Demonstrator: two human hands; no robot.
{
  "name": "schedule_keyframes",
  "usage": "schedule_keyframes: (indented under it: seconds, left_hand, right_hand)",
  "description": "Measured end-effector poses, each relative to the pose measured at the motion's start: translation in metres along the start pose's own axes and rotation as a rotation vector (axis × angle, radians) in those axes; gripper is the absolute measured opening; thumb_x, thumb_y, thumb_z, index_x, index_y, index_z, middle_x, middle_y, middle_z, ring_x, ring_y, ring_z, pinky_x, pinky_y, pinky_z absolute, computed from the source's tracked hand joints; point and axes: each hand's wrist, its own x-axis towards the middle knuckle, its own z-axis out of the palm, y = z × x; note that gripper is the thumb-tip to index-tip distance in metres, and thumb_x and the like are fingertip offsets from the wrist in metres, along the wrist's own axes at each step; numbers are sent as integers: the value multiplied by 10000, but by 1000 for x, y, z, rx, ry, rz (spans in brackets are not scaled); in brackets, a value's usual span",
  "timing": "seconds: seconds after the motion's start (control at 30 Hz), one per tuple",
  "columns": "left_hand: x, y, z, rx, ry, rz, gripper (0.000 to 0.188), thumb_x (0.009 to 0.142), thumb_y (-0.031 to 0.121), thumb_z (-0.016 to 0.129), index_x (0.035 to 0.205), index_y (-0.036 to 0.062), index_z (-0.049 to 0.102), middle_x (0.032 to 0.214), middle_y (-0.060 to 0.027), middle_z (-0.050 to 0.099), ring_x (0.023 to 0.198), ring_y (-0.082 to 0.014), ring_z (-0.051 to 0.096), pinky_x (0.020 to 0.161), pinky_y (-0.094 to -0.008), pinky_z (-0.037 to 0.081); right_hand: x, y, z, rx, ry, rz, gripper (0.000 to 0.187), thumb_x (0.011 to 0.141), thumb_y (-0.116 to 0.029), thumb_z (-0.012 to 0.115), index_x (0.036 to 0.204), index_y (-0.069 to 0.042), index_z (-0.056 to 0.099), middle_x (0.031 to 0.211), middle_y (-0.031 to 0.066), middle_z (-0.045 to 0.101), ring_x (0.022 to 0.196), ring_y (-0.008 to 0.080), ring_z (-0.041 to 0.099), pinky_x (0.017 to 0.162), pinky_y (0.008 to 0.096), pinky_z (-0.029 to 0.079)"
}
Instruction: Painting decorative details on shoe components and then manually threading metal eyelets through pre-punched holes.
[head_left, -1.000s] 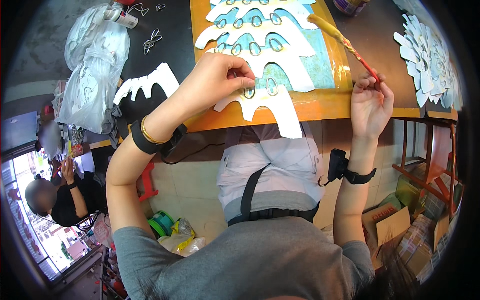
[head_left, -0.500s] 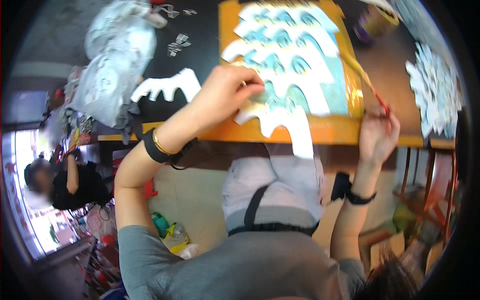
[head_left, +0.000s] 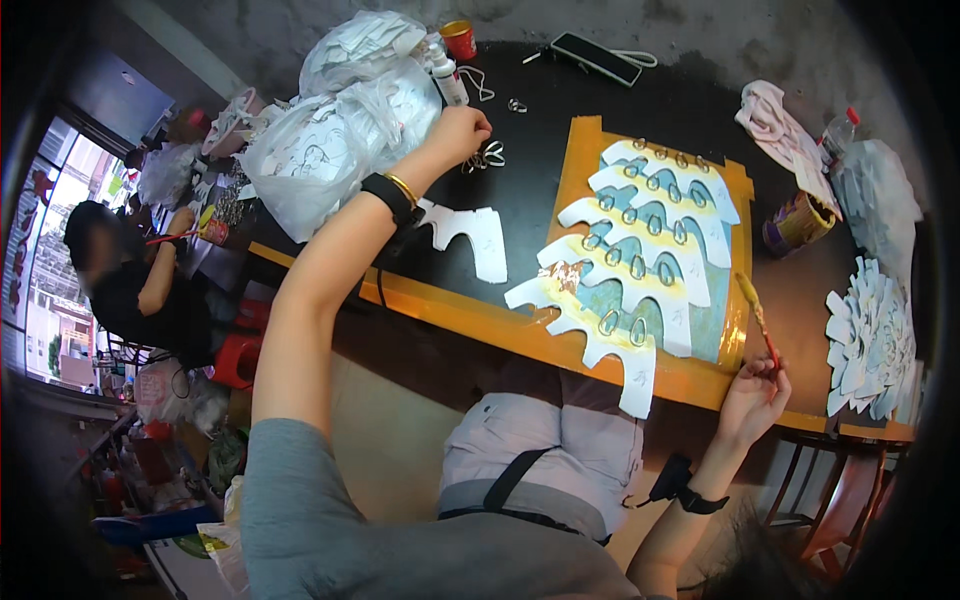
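My right hand (head_left: 757, 403) holds a brush (head_left: 758, 318) by its red handle, its yellow-coated head pointing up beside the board. My left hand (head_left: 462, 135) is over the dark table, fingers curled together, next to a few loose metal rings (head_left: 490, 157); whether a ring is between the fingers is hidden. On the tape-edged board (head_left: 705, 345), white scalloped cutouts (head_left: 640, 290) overlap in rows, with yellow smears and metal rings along their edges. The nearest cutout (head_left: 637, 375) overhangs the table edge. Below my left wrist lies a separate white cutout (head_left: 480, 240).
Plastic bags (head_left: 330, 150) of white pieces, a white bottle (head_left: 447, 75) and a red cup (head_left: 458, 40) stand at back left. A phone (head_left: 597, 58) lies at the back. A tin (head_left: 797, 225), a cloth (head_left: 780, 125) and stacked cutouts (head_left: 870, 340) are on the right. Another person (head_left: 140, 275) sits left.
My left hand has left the nearest cutout on the board and moved left and away, to the loose rings. My right hand still holds the brush. The view has turned.
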Motion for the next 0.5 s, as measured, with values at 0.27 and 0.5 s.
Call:
schedule_keyframes:
  seconds: [0.27, 0.5]
  left_hand:
    - [35, -10, 34, 373, 71, 253, 365, 774, 29, 542, 1139, 15, 553, 1118, -167, 578, 1029, -326, 555, 905, -386, 441]
    - [32, 13, 33, 460, 42, 224, 136, 758, 86, 550, 733, 50, 678, 775, -154, 650, 779, -313, 647, 666, -407, 530]
  right_hand:
    - [2, 5, 3, -25, -4, 67, 169, 869, -84, 496, 991, 13, 560, 983, 110, 583, 875, 166, 548, 808, 257, 464]
    - [-5, -10, -7, -117, -13, 29, 219, 876, -88, 481, 1015, 70, 542, 941, 122, 554, 877, 173, 531, 816, 256, 448]
